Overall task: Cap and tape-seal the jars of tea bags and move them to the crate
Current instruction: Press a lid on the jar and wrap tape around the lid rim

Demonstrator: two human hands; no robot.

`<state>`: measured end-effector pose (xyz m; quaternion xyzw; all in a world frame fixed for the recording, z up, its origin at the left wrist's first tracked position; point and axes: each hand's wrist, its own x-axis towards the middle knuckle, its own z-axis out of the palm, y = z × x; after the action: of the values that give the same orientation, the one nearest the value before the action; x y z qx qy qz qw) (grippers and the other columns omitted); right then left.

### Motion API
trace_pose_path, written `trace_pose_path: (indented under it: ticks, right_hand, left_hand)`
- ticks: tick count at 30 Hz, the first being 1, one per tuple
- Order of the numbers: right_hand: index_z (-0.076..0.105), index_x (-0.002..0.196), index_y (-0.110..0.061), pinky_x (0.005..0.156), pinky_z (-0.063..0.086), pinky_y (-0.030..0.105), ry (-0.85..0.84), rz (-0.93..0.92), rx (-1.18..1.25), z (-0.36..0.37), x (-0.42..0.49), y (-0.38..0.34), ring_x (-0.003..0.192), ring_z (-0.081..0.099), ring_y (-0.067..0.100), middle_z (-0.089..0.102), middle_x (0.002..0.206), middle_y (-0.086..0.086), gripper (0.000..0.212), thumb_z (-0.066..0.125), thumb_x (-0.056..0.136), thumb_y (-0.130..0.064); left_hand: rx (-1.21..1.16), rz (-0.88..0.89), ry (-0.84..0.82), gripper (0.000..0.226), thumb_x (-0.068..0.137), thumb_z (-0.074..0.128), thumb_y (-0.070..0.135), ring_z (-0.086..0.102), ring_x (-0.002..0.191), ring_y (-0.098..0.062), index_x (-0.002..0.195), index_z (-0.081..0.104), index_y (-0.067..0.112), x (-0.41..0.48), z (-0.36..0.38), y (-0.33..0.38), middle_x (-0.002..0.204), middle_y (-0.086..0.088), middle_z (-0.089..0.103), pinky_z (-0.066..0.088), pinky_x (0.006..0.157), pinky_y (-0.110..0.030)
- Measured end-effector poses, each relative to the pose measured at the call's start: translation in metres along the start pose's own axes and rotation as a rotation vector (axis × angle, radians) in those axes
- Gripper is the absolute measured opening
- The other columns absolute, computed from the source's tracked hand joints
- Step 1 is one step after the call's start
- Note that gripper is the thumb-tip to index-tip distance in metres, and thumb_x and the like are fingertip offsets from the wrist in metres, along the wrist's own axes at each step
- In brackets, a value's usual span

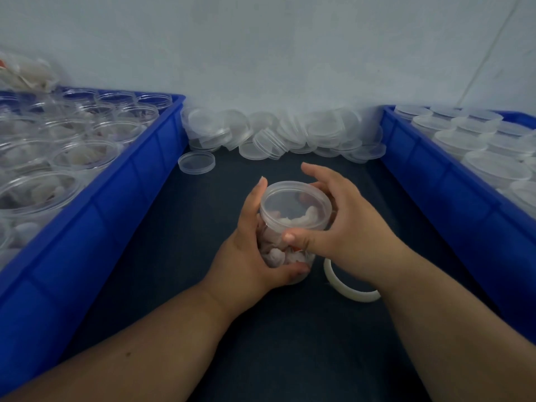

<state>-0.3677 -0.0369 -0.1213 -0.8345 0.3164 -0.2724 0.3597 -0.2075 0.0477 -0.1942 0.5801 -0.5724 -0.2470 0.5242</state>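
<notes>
Jar [285, 250]: held upright over the middle of the dark worktop [203, 300], between the two blue crates; filled with tea bags; base hidden behind the palm, so perhaps resting on the worktop, perhaps lifted a little.
Lid [295, 203]: clear, seated on the jar mouth and level; the step in hand judged as closing it, before any tape.
Left hand [249, 253]: wrapped around the jar body from the left, thumb low across the front, fingertips reaching up beside the lid; placed so to stop the jar from spinning and to leave the lid free.
Right hand [339, 224]: arched over the lid from the right; placed so for twisting the lid down.
Grip, left: closed around the jar wall, holding it firmly.
Grip, right: half closed, pinching the lid rim between the thumb on the near edge and fingers on the far edge; index finger raised and straight, touching nothing.
Tape roll [348, 288]: lying flat on the worktop just beside the jar, partly under the right wrist; kept close for the sealing step.
Left crate [95, 216]: full of open jars with tea bags, not yet capped.
Right crate [452, 181]: holding capped jars in rows; judged as the destination.
Pile of lids [284, 134]: heaped against the wall between the crates, in easy reach; one loose lid [196, 162] lying apart at the front left.
</notes>
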Motion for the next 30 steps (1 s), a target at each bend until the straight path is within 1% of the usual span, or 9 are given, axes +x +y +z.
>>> trace_pose_path:
  ticks: [4,7,10,14,16,18,23,26,30]
  right_hand:
    - [0.015,0.145,-0.053,0.078,0.035,-0.004,-0.044,0.021,-0.024,0.007,0.002,-0.002,0.115,0.035,-0.021,0.029,0.131,-0.019,0.113,0.077,0.052,-0.071]
    - [-0.004,0.15,-0.052,0.103,0.031,0.01,-0.168,-0.005,0.101,0.001,-0.001,0.004,0.134,0.023,-0.019,0.019,0.153,-0.026,0.112,0.065,0.066,-0.075]
    - [0.007,0.151,-0.051,0.115,0.032,0.027,-0.202,0.016,0.253,-0.004,-0.006,0.01,0.137,0.027,-0.015,0.023,0.152,-0.038,0.097,0.065,0.074,-0.062]
    - [0.027,0.145,-0.053,0.098,0.048,0.018,-0.062,0.006,0.159,-0.003,-0.002,0.006,0.118,0.051,-0.011,0.048,0.134,-0.027,0.097,0.081,0.065,-0.055]
    - [0.03,0.141,-0.054,0.086,0.043,0.001,-0.017,-0.001,0.066,0.002,0.0,0.001,0.111,0.046,-0.021,0.043,0.131,-0.022,0.104,0.083,0.052,-0.062]
    - [0.024,0.14,-0.057,0.076,0.039,-0.003,-0.013,0.023,0.026,0.006,0.002,-0.003,0.108,0.039,-0.025,0.034,0.129,-0.02,0.108,0.079,0.048,-0.067]
    - [-0.005,0.15,-0.052,0.103,0.037,0.01,-0.184,-0.014,0.134,0.0,-0.001,0.004,0.134,0.027,-0.016,0.024,0.152,-0.026,0.111,0.071,0.071,-0.068]
    - [0.016,0.152,-0.046,0.107,0.042,0.023,-0.135,-0.013,0.194,-0.003,-0.004,0.009,0.129,0.042,-0.012,0.039,0.143,-0.036,0.101,0.076,0.073,-0.057]
    - [0.03,0.142,-0.055,0.089,0.045,0.007,-0.05,-0.046,0.114,-0.002,0.002,0.007,0.116,0.053,-0.01,0.053,0.124,-0.029,0.101,0.082,0.056,-0.06]
  left_hand:
    - [0.01,0.001,0.009,0.121,0.058,0.086,0.05,0.051,0.122,0.018,0.132,-0.003,0.083,0.0,0.001,0.002,0.13,0.05,0.045,0.039,0.09,0.002]
    - [0.012,-0.008,0.013,0.12,0.057,0.086,0.052,0.052,0.122,0.017,0.133,-0.002,0.082,0.0,0.001,0.0,0.13,0.049,0.047,0.04,0.092,0.001]
    - [0.009,-0.011,0.025,0.125,0.055,0.086,0.053,0.052,0.123,0.015,0.133,-0.007,0.082,0.0,0.001,-0.001,0.132,0.045,0.048,0.039,0.093,0.001]
    - [-0.005,-0.001,0.02,0.124,0.058,0.086,0.05,0.051,0.122,0.018,0.133,-0.007,0.082,0.0,0.002,-0.002,0.129,0.053,0.045,0.039,0.091,0.002]
    - [0.011,0.006,0.011,0.123,0.059,0.086,0.05,0.05,0.12,0.021,0.133,-0.007,0.082,-0.001,0.001,-0.001,0.126,0.057,0.042,0.038,0.09,0.003]
    - [0.03,0.023,0.007,0.124,0.062,0.088,0.047,0.047,0.12,0.024,0.132,-0.008,0.082,-0.001,0.001,-0.001,0.126,0.059,0.039,0.036,0.088,0.005]
    - [0.034,0.016,0.005,0.125,0.063,0.09,0.041,0.049,0.123,0.02,0.132,-0.006,0.082,-0.001,0.001,-0.003,0.13,0.054,0.042,0.038,0.092,0.002]
    - [0.035,0.01,0.011,0.128,0.064,0.092,0.037,0.049,0.123,0.019,0.132,-0.006,0.083,-0.001,0.001,-0.005,0.129,0.055,0.042,0.038,0.093,0.001]
    - [0.025,0.019,-0.003,0.135,0.068,0.094,0.026,0.047,0.123,0.022,0.131,-0.011,0.082,-0.001,0.001,-0.007,0.129,0.057,0.04,0.036,0.091,0.003]
